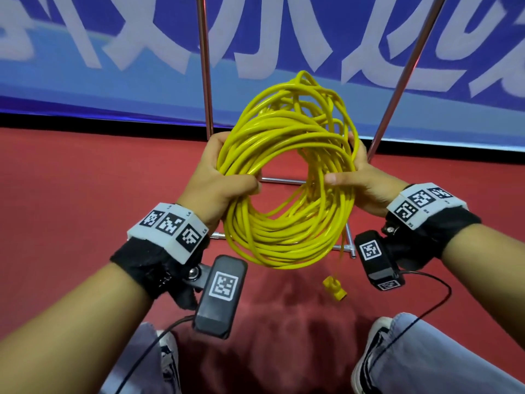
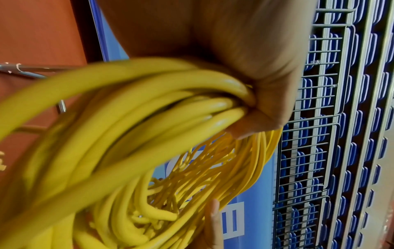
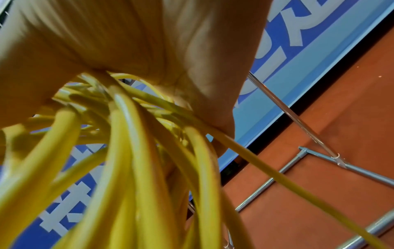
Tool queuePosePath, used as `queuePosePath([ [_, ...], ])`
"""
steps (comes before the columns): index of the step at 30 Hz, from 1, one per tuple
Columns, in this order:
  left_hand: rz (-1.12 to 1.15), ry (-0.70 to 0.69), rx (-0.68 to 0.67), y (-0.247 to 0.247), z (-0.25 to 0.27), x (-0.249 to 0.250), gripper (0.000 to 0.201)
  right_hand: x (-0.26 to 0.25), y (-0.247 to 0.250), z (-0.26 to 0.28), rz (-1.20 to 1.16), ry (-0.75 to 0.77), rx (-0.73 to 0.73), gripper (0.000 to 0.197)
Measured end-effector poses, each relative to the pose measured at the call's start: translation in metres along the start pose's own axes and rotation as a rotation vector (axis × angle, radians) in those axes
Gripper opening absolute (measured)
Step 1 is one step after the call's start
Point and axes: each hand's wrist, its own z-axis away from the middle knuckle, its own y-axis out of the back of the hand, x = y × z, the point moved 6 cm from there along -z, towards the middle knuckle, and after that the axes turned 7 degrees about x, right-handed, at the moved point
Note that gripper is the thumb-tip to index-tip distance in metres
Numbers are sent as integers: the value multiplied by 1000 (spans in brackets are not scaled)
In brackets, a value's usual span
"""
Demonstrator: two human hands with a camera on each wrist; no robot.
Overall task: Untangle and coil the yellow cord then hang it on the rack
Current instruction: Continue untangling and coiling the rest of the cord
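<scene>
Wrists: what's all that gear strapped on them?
Each bare forearm wears a black wrist wrap topped by a white band of black-and-white square codes. A black camera box with its own code hangs below each wrist, trailing a thin black cable.

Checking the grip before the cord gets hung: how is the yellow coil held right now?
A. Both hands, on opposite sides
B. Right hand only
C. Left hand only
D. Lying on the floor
A: the left hand and right hand grip opposite sides of the yellow coil, above the floor.
</scene>
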Motion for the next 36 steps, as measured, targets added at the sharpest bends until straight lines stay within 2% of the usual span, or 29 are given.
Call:
queuePosePath([
  [1, 13, 3, -12, -3, 0, 0, 56, -1, 2, 1, 11, 1, -10, 135],
  [4, 46, 8, -34, -10, -1, 2, 56, -4, 8, 2, 10, 18, 16, 106],
  [7, 50, 2, -39, -12, -4, 3, 55, -8, 8, 5, 10, 61, 55, 101],
  [11, 39, -29, -8, -6, -6, 5, 58, -18, 11, 13, 43, 177, 194, 90],
  [13, 14, -49, 6, -4, -7, 8, 62, -24, 7, 19, 91, 216, 204, 94],
  [16, -17, -54, 50, 3, -7, 12, 56, -30, -8, 28, 234, 232, 184, 114],
  [19, -44, -54, 63, 8, -3, 15, 52, -40, -12, 39, 317, 298, 284, 99],
  [23, -70, -53, 47, 6, 2, 20, 54, -60, -5, 43, 312, 369, 414, 88],
  [27, -176, -6, 3, 6, -2, 17, 54, -75, 3, 44, 311, 422, 399, 84],
  [30, -273, 71, -2, 6, -5, 12, 34, -74, 9, 39, 320, 391, 335, 94],
  [31, -303, 85, 6, 6, -7, 10, 29, -73, 10, 38, 343, 375, 320, 91],
  [34, -370, 107, 48, 10, -18, 0, 27, -70, 13, 33, 381, 374, 326, 61],
  [36, -414, 133, 75, 18, -33, -11, 29, -66, 12, 22, 386, 383, 319, 49],
])
